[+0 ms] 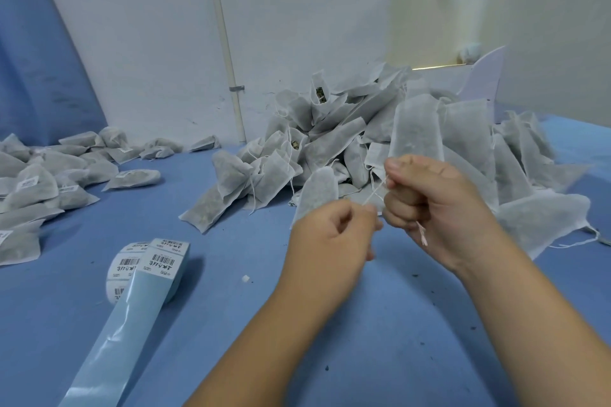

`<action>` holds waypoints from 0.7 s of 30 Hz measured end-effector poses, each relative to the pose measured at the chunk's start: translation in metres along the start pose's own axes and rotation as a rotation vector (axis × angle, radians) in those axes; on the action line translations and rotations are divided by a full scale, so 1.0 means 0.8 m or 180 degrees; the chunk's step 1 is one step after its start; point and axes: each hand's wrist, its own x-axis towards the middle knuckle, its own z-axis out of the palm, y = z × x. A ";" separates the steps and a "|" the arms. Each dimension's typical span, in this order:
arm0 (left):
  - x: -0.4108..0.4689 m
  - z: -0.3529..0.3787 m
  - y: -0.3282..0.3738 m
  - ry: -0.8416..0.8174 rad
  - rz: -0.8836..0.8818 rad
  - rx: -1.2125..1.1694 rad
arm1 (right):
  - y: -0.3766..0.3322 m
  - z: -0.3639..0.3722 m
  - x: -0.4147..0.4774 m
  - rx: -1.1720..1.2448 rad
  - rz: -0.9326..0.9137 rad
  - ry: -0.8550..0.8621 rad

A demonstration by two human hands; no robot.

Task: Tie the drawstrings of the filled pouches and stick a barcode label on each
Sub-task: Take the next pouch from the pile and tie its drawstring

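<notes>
Backing strip from the label roll lies flat on the blue desk at lower left and runs out of view at the bottom edge. Bare desk surface lies between the roll and the two forearms.

Right hand: fingers curled into a fist round the lower end of one pouch, which is held upright above the desk. Left hand: thumb and fingertips pinch the drawstring, which runs taut across the gap to the right hand.

Behind both hands, the heap of open pouches rests against the wall. Labelled pouches lie well apart at the left desk edge. An open strip of desk separates the two groups.
</notes>
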 end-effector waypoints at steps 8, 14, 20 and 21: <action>0.008 -0.038 0.001 -0.1048 -0.0300 -0.1430 | 0.026 0.010 -0.001 -0.1406 -0.0147 0.0325; 0.015 -0.048 -0.007 -0.0548 -0.0103 -0.1777 | 0.043 0.027 -0.004 -0.1863 -0.0387 0.0251; 0.016 -0.045 -0.018 0.0256 0.0248 0.0467 | 0.042 0.033 -0.013 -0.2994 -0.0933 -0.0171; 0.014 -0.044 -0.018 0.0247 0.0361 0.0711 | 0.039 0.033 -0.015 -0.3089 -0.1005 -0.0193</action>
